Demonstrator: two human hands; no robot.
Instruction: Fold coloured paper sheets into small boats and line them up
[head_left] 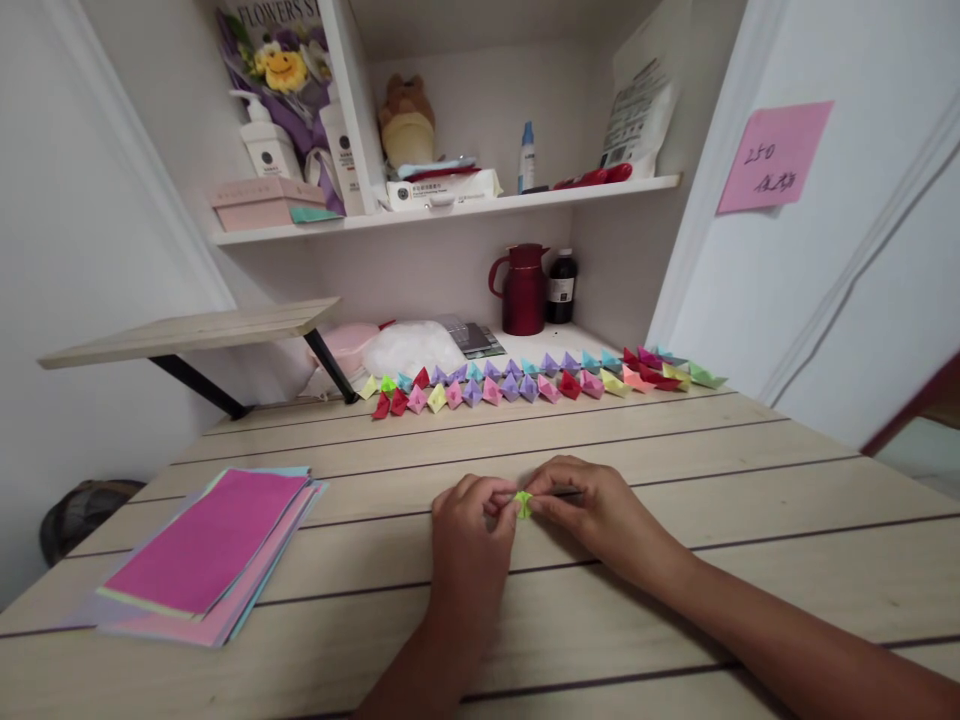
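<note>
Between my two hands, just above the tabletop, is a small folded piece of yellow-green paper (523, 504). My left hand (472, 520) pinches its left side between thumb and fingers. From the right, my right hand (589, 505) grips the other side in the same way. My fingertips cover part of the paper, so its full shape is hidden. Beyond my hands, rows of small folded paper boats (510, 387) in several colours stand along the back of the table. To the left lies a stack of coloured paper sheets (214, 540), with a magenta one on top.
The wood-plank table (360, 620) reaches back to a white shelf unit (450, 215). A dark red jug (523, 290) and a dark bottle (562, 287) stand behind the boats. At the left rises a small wooden stand (195, 328) with black legs.
</note>
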